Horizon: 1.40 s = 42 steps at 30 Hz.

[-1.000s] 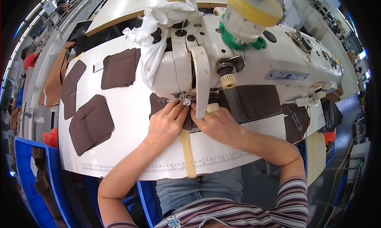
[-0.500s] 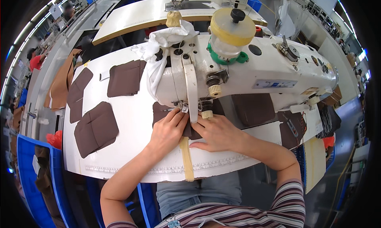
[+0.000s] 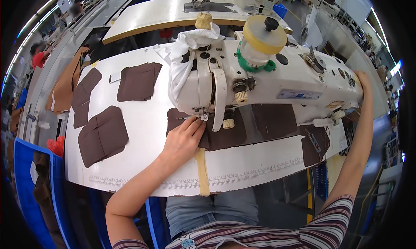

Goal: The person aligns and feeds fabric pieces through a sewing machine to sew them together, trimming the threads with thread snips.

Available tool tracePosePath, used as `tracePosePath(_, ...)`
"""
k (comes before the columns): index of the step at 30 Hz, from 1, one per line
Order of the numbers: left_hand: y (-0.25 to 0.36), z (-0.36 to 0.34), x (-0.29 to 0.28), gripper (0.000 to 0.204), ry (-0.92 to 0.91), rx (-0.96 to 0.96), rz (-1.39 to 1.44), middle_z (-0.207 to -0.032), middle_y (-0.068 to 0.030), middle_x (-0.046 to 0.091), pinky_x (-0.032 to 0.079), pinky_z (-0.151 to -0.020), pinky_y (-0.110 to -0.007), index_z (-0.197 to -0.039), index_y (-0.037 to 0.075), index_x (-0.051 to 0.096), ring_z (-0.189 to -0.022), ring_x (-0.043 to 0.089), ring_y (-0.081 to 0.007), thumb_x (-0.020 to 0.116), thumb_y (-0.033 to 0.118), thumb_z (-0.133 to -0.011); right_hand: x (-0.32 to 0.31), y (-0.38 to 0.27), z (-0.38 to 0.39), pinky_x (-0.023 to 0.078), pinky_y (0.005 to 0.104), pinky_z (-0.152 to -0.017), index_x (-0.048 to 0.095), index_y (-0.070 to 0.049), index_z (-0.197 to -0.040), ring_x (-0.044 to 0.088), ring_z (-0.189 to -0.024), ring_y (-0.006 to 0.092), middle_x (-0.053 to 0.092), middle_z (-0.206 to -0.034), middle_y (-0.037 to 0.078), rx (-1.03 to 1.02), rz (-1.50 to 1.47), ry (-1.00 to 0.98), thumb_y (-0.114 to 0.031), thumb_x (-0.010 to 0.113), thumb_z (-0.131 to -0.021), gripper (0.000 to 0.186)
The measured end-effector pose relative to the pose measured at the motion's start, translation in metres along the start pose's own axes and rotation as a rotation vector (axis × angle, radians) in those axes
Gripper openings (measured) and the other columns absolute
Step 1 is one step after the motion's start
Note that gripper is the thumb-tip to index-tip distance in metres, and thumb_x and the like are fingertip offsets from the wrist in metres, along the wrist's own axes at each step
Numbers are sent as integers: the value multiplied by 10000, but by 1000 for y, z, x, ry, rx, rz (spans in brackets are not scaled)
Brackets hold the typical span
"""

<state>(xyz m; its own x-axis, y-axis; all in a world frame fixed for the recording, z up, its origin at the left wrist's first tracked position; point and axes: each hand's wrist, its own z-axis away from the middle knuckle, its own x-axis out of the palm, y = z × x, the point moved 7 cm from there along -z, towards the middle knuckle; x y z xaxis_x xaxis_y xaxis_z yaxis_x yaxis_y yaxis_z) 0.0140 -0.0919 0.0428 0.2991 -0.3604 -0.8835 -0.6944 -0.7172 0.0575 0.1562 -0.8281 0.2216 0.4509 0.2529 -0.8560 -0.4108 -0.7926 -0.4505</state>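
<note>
A white sewing machine (image 3: pixel 277 82) stands on the white table (image 3: pixel 143 162). Under its needle lies a dark brown fabric piece (image 3: pixel 223 134). My left hand (image 3: pixel 184 140) rests flat on that fabric's left part, fingertips just below the presser foot (image 3: pixel 201 115). My right hand (image 3: pixel 360 78) reaches far right and touches the machine's right end, around the handwheel; its fingers are mostly hidden behind the machine. A tan strip (image 3: pixel 202 171) runs down the table front below my left hand.
Stacks of brown fabric pieces lie at the table's left (image 3: pixel 102 135) and back (image 3: pixel 138 81), more at the right (image 3: pixel 315 143). A white cloth (image 3: pixel 186 54) drapes over the machine head. A yellow-topped thread cone (image 3: pixel 263 41) sits on top. Blue bins (image 3: pixel 30 179) stand left.
My right hand left the fabric by the needle and swung out to the machine's right end. My left hand stays on the fabric at the presser foot.
</note>
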Motion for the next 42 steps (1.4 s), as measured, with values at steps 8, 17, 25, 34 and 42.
tracePosePath(8, 2, 1, -7, 426, 0, -40, 7, -1122, -115, 621, 541, -833, -314, -1076, -35, 641, -1125, 575, -235, 624, 25, -655, 17, 24, 20, 477, 298, -649, 705, -3, -858, 627, -715, 156, 685, -834, 84, 124, -427, 44, -294, 696, -781, 301)
tracePosePath(17, -2, 5, -2, 661, -34, -35, -26, -1168, -74, 621, 548, -777, -331, -1193, 35, 613, -1025, 609, -236, 694, 19, -537, 12, 34, 51, 480, 283, -738, 718, -5, -981, 631, -814, 161, 694, -941, 74, 82, -654, 246, -355, 731, -788, 400)
tracePosePath(25, 0, -1, -2, 630, 7, -31, -3, -1149, -61, 642, 555, -746, -334, -1162, 39, 631, -1024, 613, -231, 692, 0, -537, -24, -123, 213, 461, 270, -891, 687, 1, -1073, 627, -986, 169, 693, -1061, 97, -452, -351, 847, -266, 633, -905, 320)
tracePosePath(34, -7, 1, -2, 604, 61, -43, 35, -1168, -56, 661, 560, -758, -321, -1135, 51, 644, -1049, 628, -210, 695, -17, -538, 204, -330, 507, 530, 381, -915, 645, -12, -1104, 607, -1121, 292, 616, -1205, 172, -1658, -168, -233, -129, 597, -824, 306)
tracePosePath(42, -5, 6, 0, 602, 66, -39, -22, -1150, -63, 669, 560, -748, -319, -1140, 49, 646, -1033, 637, -203, 681, -21, -543, 230, -334, 519, 575, 358, -813, 643, 47, -1089, 660, -1022, 334, 649, -1081, 259, -1790, -71, -195, -104, 605, -774, 351)
